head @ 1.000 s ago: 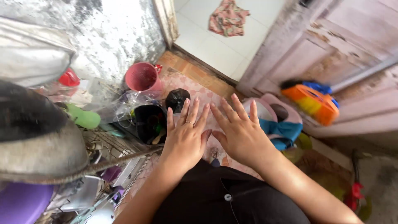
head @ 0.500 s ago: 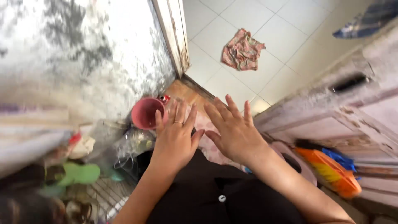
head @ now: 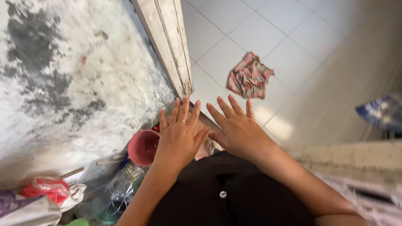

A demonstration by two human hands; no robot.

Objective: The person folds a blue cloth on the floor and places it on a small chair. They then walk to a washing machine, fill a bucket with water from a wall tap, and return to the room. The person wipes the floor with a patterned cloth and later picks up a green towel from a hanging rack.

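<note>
Your view has swung up and away from the cluttered floor corner toward the doorway: the orange brush and the blue-and-pink things on the right have dropped out of sight, and more white floor tile [head: 293, 62] now fills the far side. Your left hand [head: 179, 140] and right hand [head: 238, 130] remain side by side in front of your black shirt [head: 226, 196], fingers spread flat, empty, pinching nothing. The pink basket [head: 143, 146] sits just left of your left hand, lower in view than before, near the wooden door frame [head: 167, 46]. The patterned cloth [head: 249, 76] lies far beyond your fingertips on the tiles, well apart from both hands.
</note>
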